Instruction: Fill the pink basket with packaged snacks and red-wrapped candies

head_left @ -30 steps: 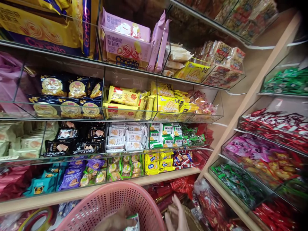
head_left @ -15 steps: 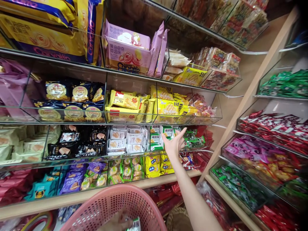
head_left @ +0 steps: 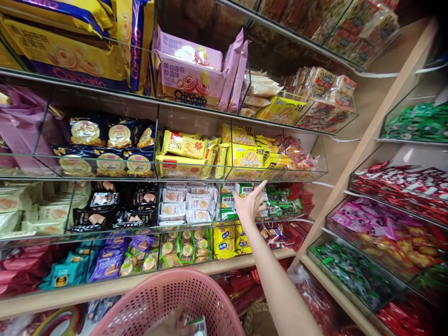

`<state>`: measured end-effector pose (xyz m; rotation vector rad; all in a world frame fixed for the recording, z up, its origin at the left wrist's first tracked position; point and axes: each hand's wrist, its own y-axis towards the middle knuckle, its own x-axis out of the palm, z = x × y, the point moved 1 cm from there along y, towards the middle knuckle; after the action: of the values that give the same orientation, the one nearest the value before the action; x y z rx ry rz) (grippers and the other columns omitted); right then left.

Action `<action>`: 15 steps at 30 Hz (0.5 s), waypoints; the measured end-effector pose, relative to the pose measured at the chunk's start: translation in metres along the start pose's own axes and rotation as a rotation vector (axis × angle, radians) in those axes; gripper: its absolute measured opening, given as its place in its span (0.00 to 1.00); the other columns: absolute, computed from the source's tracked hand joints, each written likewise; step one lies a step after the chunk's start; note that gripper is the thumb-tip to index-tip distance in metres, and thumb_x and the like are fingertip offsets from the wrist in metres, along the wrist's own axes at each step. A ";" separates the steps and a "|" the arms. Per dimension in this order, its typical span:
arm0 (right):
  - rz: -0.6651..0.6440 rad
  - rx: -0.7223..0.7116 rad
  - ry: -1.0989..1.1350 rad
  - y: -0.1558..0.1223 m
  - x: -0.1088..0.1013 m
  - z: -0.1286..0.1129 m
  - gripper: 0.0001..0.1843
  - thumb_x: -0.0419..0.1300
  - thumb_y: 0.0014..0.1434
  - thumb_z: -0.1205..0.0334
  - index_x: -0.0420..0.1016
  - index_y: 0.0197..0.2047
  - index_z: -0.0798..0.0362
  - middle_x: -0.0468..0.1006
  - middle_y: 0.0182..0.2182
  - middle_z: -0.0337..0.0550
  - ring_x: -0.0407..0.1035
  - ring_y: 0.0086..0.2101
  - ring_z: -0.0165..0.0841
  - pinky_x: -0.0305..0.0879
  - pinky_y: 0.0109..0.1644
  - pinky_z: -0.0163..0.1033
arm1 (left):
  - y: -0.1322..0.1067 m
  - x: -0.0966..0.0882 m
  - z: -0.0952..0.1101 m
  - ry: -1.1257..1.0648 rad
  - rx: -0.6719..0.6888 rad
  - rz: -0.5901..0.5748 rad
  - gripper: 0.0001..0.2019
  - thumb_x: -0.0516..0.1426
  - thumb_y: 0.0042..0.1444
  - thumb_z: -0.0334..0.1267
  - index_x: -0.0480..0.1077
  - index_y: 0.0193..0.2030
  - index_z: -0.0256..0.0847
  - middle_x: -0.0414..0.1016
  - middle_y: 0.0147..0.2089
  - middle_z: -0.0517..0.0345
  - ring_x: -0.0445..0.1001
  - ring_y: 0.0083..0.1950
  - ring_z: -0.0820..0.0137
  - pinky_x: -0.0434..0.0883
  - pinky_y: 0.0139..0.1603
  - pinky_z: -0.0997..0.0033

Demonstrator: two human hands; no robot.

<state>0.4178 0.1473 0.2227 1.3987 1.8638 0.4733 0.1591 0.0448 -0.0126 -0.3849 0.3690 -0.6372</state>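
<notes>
Nearest, the left hand [head_left: 171,325], half cut off by the bottom edge, gripped a small green-and-white packet [head_left: 198,325] over the pink plastic mesh basket [head_left: 164,298]. Farther, the right hand [head_left: 250,205] stretched up with fingers spread and empty at the green-and-white snack packs [head_left: 241,190] in the clear acrylic shelf bin [head_left: 224,219], contact unclear.

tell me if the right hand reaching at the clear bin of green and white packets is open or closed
Open: the right hand has its fingers spread in front of the clear bin of green and white packets, gripping nothing.
</notes>
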 end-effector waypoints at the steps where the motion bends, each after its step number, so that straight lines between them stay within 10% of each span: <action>1: 0.003 -0.004 0.009 0.000 0.000 0.000 0.57 0.57 0.47 0.44 0.26 0.66 0.59 0.65 0.52 0.62 0.55 0.51 0.53 0.46 0.51 0.59 | 0.001 0.000 -0.002 -0.021 0.007 0.000 0.35 0.62 0.34 0.58 0.67 0.50 0.43 0.71 0.46 0.52 0.67 0.51 0.57 0.64 0.50 0.63; 15: 0.029 0.073 0.312 0.002 0.001 0.002 0.49 0.58 0.47 0.50 0.34 0.65 0.49 0.66 0.53 0.51 0.56 0.52 0.47 0.41 0.55 0.58 | 0.007 -0.007 -0.021 -0.044 -0.007 0.025 0.34 0.63 0.36 0.53 0.66 0.51 0.44 0.64 0.58 0.50 0.60 0.60 0.55 0.57 0.60 0.61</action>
<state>0.4203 0.1487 0.2225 1.4678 2.1281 0.6762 0.1478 0.0492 -0.0322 -0.3996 0.3341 -0.6025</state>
